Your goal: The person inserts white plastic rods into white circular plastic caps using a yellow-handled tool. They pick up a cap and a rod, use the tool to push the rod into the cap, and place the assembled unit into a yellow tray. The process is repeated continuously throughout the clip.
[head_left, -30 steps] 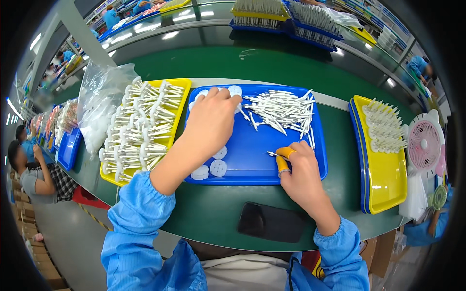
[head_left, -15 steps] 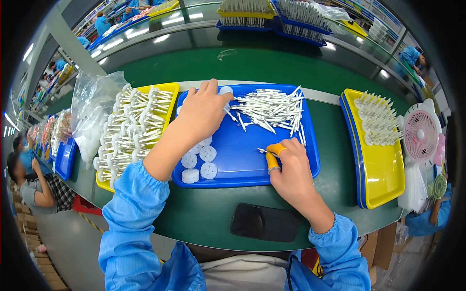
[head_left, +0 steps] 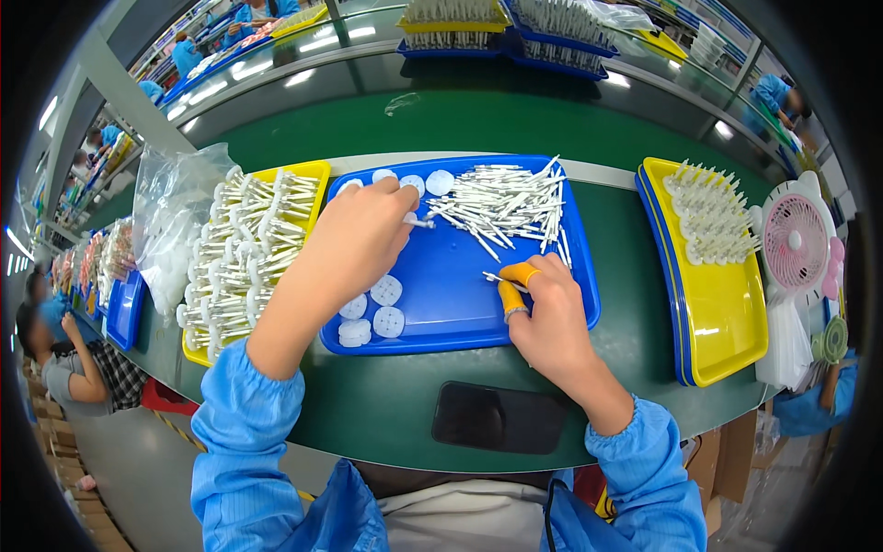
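A blue tray point(head_left: 451, 317) lies in front of me, with a heap of thin white sticks point(head_left: 506, 202) at its far right. Round white plastic discs point(head_left: 389, 322) sit along its left side, and more discs point(head_left: 440, 182) lie at the far edge. My left hand point(head_left: 363, 235) reaches over the tray's left part, closed with a small white piece point(head_left: 418, 221) at its fingertips; the fingers partly hide it. Orange finger cots cover the thumb and forefinger of my right hand point(head_left: 547, 299), which pinches one thin white stick point(head_left: 494, 277) above the tray's right half.
Left of the tray, a yellow tray point(head_left: 322, 175) holds discs fitted with sticks, beside a clear plastic bag point(head_left: 170, 230). At right are stacked trays point(head_left: 727, 340) with more assemblies and a pink-and-white fan point(head_left: 796, 241). A black phone point(head_left: 499, 419) lies near the table edge.
My left hand has moved a little left and nearer, uncovering discs at the tray's far edge; a white piece now shows at its fingertips. My right hand stays nearly in place, still pinching the stick.
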The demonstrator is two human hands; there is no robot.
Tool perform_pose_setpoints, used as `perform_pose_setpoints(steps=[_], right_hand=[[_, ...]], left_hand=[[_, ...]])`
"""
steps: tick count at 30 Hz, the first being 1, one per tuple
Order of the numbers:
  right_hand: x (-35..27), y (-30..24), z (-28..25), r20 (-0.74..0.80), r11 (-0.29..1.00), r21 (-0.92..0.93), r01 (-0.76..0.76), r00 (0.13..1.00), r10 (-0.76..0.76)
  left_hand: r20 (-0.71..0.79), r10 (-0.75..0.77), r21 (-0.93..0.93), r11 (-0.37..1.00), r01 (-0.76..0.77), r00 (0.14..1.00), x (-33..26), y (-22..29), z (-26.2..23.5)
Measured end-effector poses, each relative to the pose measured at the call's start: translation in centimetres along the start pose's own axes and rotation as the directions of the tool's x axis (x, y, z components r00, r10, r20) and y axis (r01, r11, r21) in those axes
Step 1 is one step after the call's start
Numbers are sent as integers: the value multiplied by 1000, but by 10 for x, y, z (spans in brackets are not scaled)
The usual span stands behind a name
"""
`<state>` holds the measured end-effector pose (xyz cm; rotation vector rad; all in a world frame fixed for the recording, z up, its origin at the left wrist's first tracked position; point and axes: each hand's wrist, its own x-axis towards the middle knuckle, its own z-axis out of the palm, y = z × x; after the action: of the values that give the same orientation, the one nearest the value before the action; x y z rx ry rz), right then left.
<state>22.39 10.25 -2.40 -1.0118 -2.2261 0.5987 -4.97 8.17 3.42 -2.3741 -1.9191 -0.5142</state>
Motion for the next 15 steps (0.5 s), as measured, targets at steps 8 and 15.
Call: perform_pose_setpoints(steps=[8,15], right_hand=[[3,-18,-19,-62,961,277,-14,998,32],[-6,-32,-15,-36,936,252,244,969,-243]], left_hand=[[187,-287,-697,635,333,939,-47,57,-3],[327,-318,-912,142,386,890,-66,68,21]])
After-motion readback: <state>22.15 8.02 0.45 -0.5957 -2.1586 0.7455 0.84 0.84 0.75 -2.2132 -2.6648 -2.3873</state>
